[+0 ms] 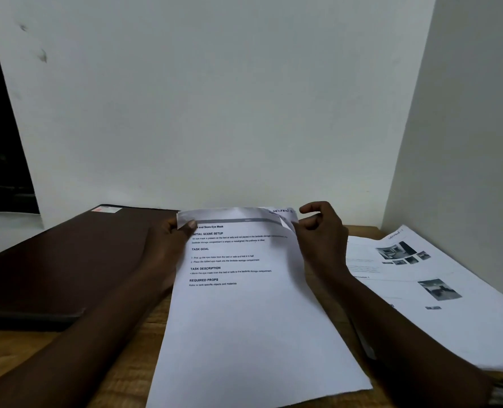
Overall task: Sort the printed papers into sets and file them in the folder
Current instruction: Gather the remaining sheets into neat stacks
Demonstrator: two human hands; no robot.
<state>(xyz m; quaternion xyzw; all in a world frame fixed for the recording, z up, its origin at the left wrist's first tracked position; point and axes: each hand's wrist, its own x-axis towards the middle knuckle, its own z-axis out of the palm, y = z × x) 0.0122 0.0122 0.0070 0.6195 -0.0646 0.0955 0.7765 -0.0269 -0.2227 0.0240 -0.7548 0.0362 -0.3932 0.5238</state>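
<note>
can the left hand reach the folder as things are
Probably yes: the folder lies beside the left hand with nothing between them, though that hand pinches the sheet and would have to let go.

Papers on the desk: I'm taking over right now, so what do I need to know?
Left hand pinches the top left corner of the text sheet; right hand pinches its top right corner.
The sheet lies on the wooden table, top edge lifted.
Picture pages lie to the right; the brown folder lies closed on the left.
Done: one pile apparently set apart.
Left: finish sorting, then file everything in the folder.
</note>
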